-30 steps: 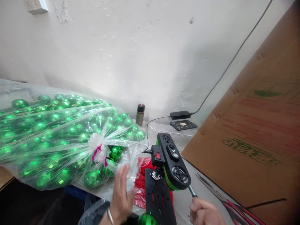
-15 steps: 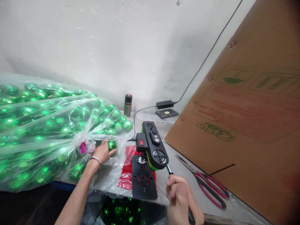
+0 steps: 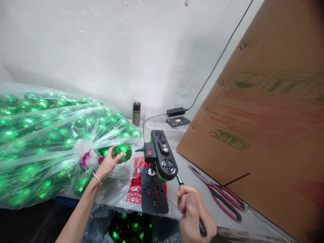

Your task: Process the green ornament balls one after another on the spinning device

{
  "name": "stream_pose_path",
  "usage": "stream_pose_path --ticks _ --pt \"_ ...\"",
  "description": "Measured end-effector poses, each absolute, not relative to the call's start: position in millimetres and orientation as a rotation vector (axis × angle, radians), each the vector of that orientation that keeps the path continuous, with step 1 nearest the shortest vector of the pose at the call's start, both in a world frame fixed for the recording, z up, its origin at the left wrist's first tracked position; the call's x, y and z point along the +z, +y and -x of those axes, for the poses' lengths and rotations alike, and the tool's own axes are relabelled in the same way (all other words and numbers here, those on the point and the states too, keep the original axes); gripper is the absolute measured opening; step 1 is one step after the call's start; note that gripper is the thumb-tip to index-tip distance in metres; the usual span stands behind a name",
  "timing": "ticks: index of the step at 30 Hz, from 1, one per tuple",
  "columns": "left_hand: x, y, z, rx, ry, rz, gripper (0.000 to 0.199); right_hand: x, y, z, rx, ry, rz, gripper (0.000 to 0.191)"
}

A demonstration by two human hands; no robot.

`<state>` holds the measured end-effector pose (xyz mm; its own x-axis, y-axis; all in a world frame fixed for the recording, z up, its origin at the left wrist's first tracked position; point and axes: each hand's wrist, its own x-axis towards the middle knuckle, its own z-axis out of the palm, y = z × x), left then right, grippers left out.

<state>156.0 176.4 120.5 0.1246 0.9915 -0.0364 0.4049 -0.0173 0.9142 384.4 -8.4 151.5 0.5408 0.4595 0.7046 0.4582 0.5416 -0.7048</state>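
Note:
A shiny green faceted ball (image 3: 124, 153) is in the grip of my left hand (image 3: 109, 164), just right of the knotted neck of a clear plastic bag (image 3: 80, 148). That bag bulges with many more such green balls. My right hand (image 3: 193, 212) is wrapped round a black-ended metal handle (image 3: 179, 178), which meets a small black-and-green machine (image 3: 164, 152) with round vents and a red switch box. A slotted black base plate (image 3: 155, 192) lies under the machine, on a piece of red plastic (image 3: 134, 189).
Red-and-black scissors (image 3: 217, 194) lie right of the machine, beside a large cardboard box (image 3: 253, 111). Behind stand a dark spray can (image 3: 136, 114), a phone (image 3: 178, 121) and a power adapter (image 3: 176, 112) with its cable. More green balls (image 3: 131, 227) sit below the table edge.
My left hand has closed round a green ball and lifted it clear beside the bag's knot. My right hand stays on the handle; the view has shifted slightly.

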Motion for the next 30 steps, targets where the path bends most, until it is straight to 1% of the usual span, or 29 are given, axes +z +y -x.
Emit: stream_pose_path --ticks 2,5,7,11,14,17,24,27,30 --pt "117 155 -165 1.013 1.194 -1.251 0.093 159 -7 -383 0.008 -1.037 1.05 0.054" --pt "97 120 -186 1.014 0.986 -0.977 0.087 174 -5 -382 0.033 -1.018 1.078 0.058" --pt "74 101 -200 1.005 1.017 -1.011 0.083 184 -4 -383 0.046 -1.03 1.103 0.061" --pt "27 77 -224 1.061 1.175 -1.273 0.083 199 -4 -386 0.051 -1.071 1.129 0.064" --pt "5 69 -232 0.995 1.238 -1.459 0.082 202 -7 -386 0.044 -1.099 1.147 0.063" --pt "-4 64 -235 0.939 1.238 -1.616 0.084 200 -8 -386 0.031 -1.119 1.134 0.06" --pt "-13 55 -239 1.029 1.114 -1.888 0.078 193 -10 -386 0.032 -1.143 1.109 0.052" --pt "-12 58 -247 1.04 1.079 -1.913 0.078 191 -11 -386 0.034 -1.149 1.107 0.051" --pt "-13 64 -258 1.025 1.053 -1.853 0.083 190 -11 -386 0.024 -1.152 1.122 0.049"
